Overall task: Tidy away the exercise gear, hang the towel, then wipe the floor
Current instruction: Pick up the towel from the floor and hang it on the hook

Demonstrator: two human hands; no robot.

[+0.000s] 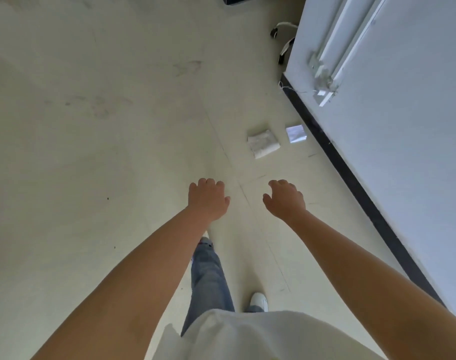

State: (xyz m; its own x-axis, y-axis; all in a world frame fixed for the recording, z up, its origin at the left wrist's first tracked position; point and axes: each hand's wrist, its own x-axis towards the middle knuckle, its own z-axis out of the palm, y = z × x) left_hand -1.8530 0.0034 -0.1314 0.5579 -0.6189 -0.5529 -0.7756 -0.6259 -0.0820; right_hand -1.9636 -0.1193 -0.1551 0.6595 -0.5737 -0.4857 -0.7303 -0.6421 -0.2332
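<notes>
Seen from my head camera, both of my arms reach forward and down over the pale floor (91, 152). My left hand (208, 200) hangs with its back to the lens, fingers (207, 182) loosely curled downward and close together, holding nothing and touching nothing. My right hand (285, 200) hangs level with it, a gap of bare floor between the two; its fingers (280, 183) droop in the same relaxed curl, thumb set slightly apart, and they too hold nothing.

Ahead of the right hand, well apart from it, a folded whitish cloth (263, 143) lies flat on the floor. Just beside it, nearer the wall, lies a small shiny square packet (296, 134); the two do not touch. A dark skirting strip (351, 183) runs along the foot of the white wall (403, 126) on the right.

Below my arms, a leg in blue jeans (208, 276) steps forward, and a white shoe (258, 302) shows beside the hem of my white shirt (247, 339).
</notes>
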